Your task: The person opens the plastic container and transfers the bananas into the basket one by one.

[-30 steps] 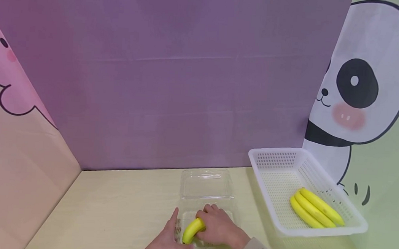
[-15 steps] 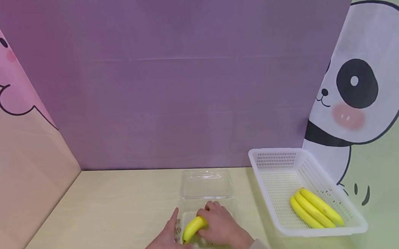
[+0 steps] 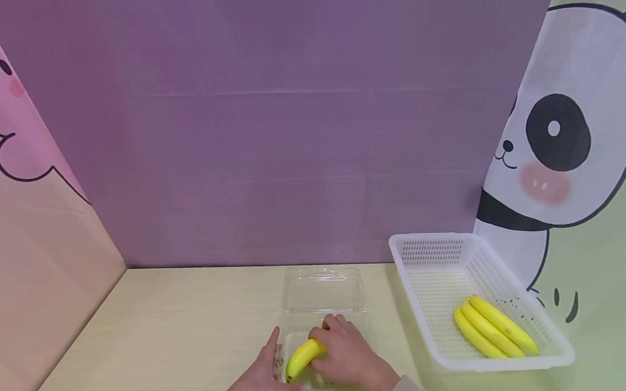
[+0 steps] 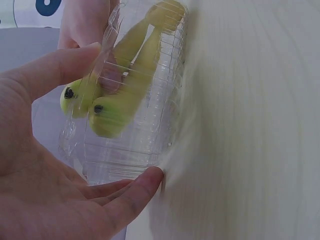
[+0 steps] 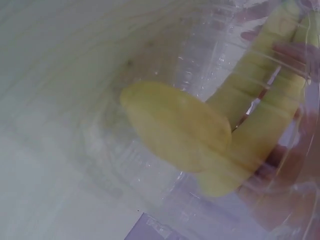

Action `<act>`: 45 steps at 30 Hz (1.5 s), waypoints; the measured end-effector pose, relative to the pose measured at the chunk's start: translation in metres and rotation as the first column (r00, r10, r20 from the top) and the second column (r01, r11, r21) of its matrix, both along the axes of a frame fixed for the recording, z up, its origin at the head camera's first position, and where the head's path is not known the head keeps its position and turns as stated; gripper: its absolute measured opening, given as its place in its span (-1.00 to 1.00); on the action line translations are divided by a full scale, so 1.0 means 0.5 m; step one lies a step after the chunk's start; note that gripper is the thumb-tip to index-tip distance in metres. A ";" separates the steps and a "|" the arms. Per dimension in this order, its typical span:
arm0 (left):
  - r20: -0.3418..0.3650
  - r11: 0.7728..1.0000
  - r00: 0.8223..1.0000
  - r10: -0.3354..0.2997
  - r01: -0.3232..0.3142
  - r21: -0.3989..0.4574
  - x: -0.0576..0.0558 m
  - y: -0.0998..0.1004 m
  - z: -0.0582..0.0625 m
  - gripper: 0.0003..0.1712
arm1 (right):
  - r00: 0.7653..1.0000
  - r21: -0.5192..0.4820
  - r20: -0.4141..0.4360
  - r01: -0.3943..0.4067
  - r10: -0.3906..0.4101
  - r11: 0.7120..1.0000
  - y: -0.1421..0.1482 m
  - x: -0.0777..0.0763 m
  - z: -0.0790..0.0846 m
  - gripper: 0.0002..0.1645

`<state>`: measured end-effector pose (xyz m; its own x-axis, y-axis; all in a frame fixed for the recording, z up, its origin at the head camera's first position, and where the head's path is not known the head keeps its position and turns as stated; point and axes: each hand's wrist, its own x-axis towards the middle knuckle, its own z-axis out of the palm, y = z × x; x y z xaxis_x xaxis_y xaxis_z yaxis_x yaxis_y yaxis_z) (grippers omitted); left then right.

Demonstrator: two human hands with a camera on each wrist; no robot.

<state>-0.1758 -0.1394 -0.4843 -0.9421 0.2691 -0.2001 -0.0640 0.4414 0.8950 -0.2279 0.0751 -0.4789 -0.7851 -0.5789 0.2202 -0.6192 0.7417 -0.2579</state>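
Note:
A clear plastic clamshell box (image 3: 324,289) lies on the table with its lid folded back, away from me. In its near half are two bananas (image 4: 135,80), joined at one end, with dark tips toward my left hand. Curled fingers of my right hand (image 3: 343,353) grip the bananas from the right; in the head view only one banana (image 3: 304,357) shows beside it. My left hand (image 3: 258,380) stands at the box's near left corner. Its thumb and spread, fairly straight fingers touch the clear wall, as the left wrist view shows.
A white perforated basket (image 3: 419,312) stands at the right on the pale wooden table (image 3: 186,325). Several yellow bananas (image 3: 493,329) lie side by side inside it. A purple backdrop (image 3: 272,157) rises behind the table, with printed panels at both sides.
My right hand has shifted slightly right and away from me, tilting the banana a little. Over the last half second it barely moves. My left hand keeps its place at the box.

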 end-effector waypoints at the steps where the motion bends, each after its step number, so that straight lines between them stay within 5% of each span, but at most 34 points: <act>1: 0.001 1.000 1.000 0.000 0.000 0.000 0.000 0.000 0.001 0.51 | 1.000 0.000 -0.004 -0.001 0.001 1.000 0.000 0.000 0.000 -0.69; 22: 0.042 1.000 0.999 0.022 -0.022 -0.011 -0.006 0.000 -0.001 0.52 | 0.998 0.035 -0.056 -0.009 0.011 0.999 0.001 -0.005 0.041 -0.67; 45: 0.027 1.000 0.999 0.021 -0.021 -0.008 -0.004 0.004 -0.001 0.53 | 0.997 -0.065 -0.081 0.004 -0.009 0.998 0.029 0.006 0.096 -0.68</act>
<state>-0.1778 -0.1375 -0.4847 -0.9418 0.2475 -0.2274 -0.0974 0.4467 0.8894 -0.2250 0.0898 -0.4311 -0.7666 -0.5565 0.3203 -0.6355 0.7291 -0.2541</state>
